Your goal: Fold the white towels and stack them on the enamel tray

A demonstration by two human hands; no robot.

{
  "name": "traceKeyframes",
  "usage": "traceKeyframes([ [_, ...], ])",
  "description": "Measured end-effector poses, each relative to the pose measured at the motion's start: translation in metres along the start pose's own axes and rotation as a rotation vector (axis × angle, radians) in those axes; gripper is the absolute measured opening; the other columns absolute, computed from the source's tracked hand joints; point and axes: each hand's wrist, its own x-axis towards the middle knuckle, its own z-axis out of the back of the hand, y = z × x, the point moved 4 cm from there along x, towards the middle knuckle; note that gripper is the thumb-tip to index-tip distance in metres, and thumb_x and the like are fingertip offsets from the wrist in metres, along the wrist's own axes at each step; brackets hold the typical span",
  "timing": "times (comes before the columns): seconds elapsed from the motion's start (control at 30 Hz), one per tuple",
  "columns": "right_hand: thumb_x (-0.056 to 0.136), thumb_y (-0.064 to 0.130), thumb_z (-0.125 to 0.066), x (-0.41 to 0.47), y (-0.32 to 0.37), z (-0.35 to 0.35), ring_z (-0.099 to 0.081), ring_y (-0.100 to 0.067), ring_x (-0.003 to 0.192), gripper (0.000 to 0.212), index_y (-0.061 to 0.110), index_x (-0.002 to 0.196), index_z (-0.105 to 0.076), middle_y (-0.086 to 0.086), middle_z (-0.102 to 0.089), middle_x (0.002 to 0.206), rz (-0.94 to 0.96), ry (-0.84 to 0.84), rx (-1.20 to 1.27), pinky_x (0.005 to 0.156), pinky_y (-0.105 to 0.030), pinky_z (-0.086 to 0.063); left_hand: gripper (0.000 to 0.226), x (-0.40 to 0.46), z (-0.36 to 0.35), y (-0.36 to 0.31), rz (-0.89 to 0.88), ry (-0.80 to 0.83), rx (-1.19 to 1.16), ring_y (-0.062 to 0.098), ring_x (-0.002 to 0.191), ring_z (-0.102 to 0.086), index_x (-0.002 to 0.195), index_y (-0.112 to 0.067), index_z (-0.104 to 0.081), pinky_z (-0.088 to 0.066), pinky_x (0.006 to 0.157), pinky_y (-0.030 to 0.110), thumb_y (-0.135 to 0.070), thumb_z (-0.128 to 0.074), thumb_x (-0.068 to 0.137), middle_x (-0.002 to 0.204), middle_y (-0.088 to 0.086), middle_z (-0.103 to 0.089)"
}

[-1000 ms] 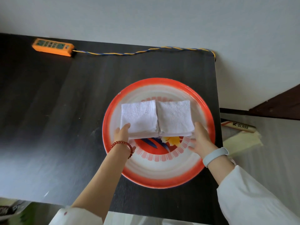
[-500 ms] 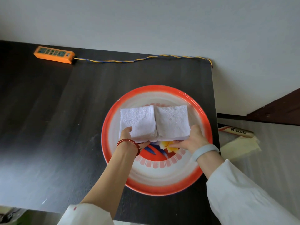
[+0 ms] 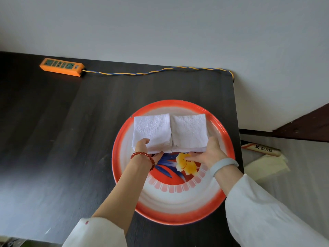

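Two folded white towels lie side by side on the far half of a round enamel tray with a red rim and a painted flower. The left towel and the right towel touch along their inner edges. My left hand grips the near edge of the left towel, fingers on top and thumb under it. My right hand holds the near right corner of the right towel, thumb stretched along below its front edge.
The tray sits on a dark wooden table close to its right edge. An orange power strip with a twisted yellow-blue cord lies at the back. Off the table to the right are a boxed item and a pale cloth.
Both hands have moved from beside the towels to grip their near edges, thumbs slipping underneath. The towels' front edge looks slightly lifted.
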Motion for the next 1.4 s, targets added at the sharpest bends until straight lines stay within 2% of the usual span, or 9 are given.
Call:
traceKeyframes([
  [0.17, 0.095, 0.043, -0.03, 0.005, 0.001, 0.005, -0.037, -0.04, 0.127, 0.052, 0.016, 0.139, -0.03, -0.018, -0.036, 0.14, 0.024, 0.029, 0.062, 0.095, -0.067, -0.033, 0.06, -0.001, 0.002, 0.002, -0.025, 0.062, 0.039, 0.032, 0.12, -0.047, 0.137, -0.006, -0.029, -0.044, 0.097, 0.045, -0.02, -0.058, 0.086, 0.125, 0.016, -0.045],
  [0.27, 0.088, 0.054, -0.027, 0.006, 0.003, 0.016, -0.042, -0.033, 0.122, 0.061, 0.017, 0.136, -0.032, -0.014, -0.041, 0.131, 0.127, -0.07, -0.138, 0.091, -0.056, -0.043, 0.047, 0.001, 0.014, 0.001, -0.15, -0.028, 0.278, 0.026, 0.093, -0.056, 0.122, -0.007, -0.044, -0.049, 0.085, 0.042, -0.028, -0.057, 0.082, 0.105, 0.009, -0.054],
  [0.4, 0.092, 0.028, -0.037, -0.008, 0.026, 0.02, -0.04, -0.021, 0.125, 0.05, 0.014, 0.14, -0.03, -0.005, -0.04, 0.134, 0.912, -0.322, -0.721, 0.097, -0.04, -0.043, 0.054, -0.001, 0.034, -0.015, -0.711, -0.421, 0.662, 0.033, 0.122, -0.038, 0.131, -0.008, -0.04, -0.032, 0.102, 0.044, -0.025, -0.056, 0.082, 0.135, 0.017, -0.036],
  [0.53, 0.095, 0.022, -0.038, -0.013, 0.031, -0.016, -0.018, -0.025, 0.142, 0.049, 0.017, 0.143, -0.028, -0.006, -0.027, 0.151, 1.431, -0.32, -1.584, 0.115, -0.048, -0.019, 0.047, -0.011, 0.008, -0.027, -1.319, -0.377, 1.262, 0.03, 0.134, -0.026, 0.135, -0.014, -0.04, -0.021, 0.107, 0.046, -0.029, -0.045, 0.091, 0.145, 0.011, -0.032],
  [0.67, 0.097, 0.022, -0.03, 0.006, 0.03, -0.048, 0.001, -0.024, 0.144, 0.051, 0.02, 0.147, -0.016, -0.003, -0.009, 0.156, 1.352, -0.206, -1.933, 0.116, -0.048, 0.0, 0.047, 0.007, -0.042, -0.031, -1.369, -0.096, 1.73, 0.018, 0.144, -0.005, 0.144, -0.022, -0.025, -0.005, 0.116, 0.043, -0.033, -0.029, 0.098, 0.155, 0.0, -0.014],
  [0.83, 0.096, 0.041, -0.021, 0.027, 0.024, -0.057, 0.01, -0.031, 0.143, 0.055, 0.033, 0.146, 0.0, 0.001, 0.006, 0.157, 1.257, -0.192, -2.01, 0.111, -0.058, 0.004, 0.051, 0.035, -0.052, -0.028, -1.236, -0.073, 2.039, 0.025, 0.143, 0.01, 0.146, -0.031, -0.002, -0.002, 0.113, 0.055, -0.042, -0.015, 0.098, 0.156, -0.001, 0.006],
  [1.0, 0.097, 0.046, -0.011, 0.037, 0.022, -0.056, 0.015, -0.031, 0.142, 0.054, 0.033, 0.145, 0.01, 0.0, 0.014, 0.156, 1.189, -0.171, -2.09, 0.11, -0.058, 0.007, 0.051, 0.042, -0.054, -0.024, -1.2, -0.039, 2.037, 0.027, 0.142, 0.012, 0.143, -0.044, 0.004, -0.001, 0.109, 0.062, -0.049, -0.013, 0.096, 0.156, -0.001, 0.011],
  [1.2, 0.096, 0.032, -0.019, 0.009, 0.021, -0.04, 0.007, -0.03, 0.144, 0.053, 0.025, 0.148, -0.01, -0.008, -0.002, 0.157, 1.387, -0.204, -1.9, 0.115, -0.05, 0.005, 0.064, 0.017, -0.037, -0.02, -1.314, -0.133, 1.974, 0.024, 0.143, 0.015, 0.146, -0.038, 0.0, 0.006, 0.11, 0.058, -0.054, 0.01, 0.084, 0.156, -0.002, 0.01],
  [1.4, 0.095, 0.04, -0.005, 0.012, -0.004, -0.019, 0.01, -0.03, 0.143, 0.054, 0.027, 0.147, -0.001, -0.006, 0.006, 0.157, 1.203, -0.149, -2.001, 0.115, -0.042, 0.007, 0.059, 0.021, -0.011, 0.003, -1.211, -0.083, 1.954, 0.023, 0.143, 0.012, 0.145, -0.038, 0.0, 0.007, 0.113, 0.054, -0.053, 0.008, 0.089, 0.156, -0.002, 0.005],
])
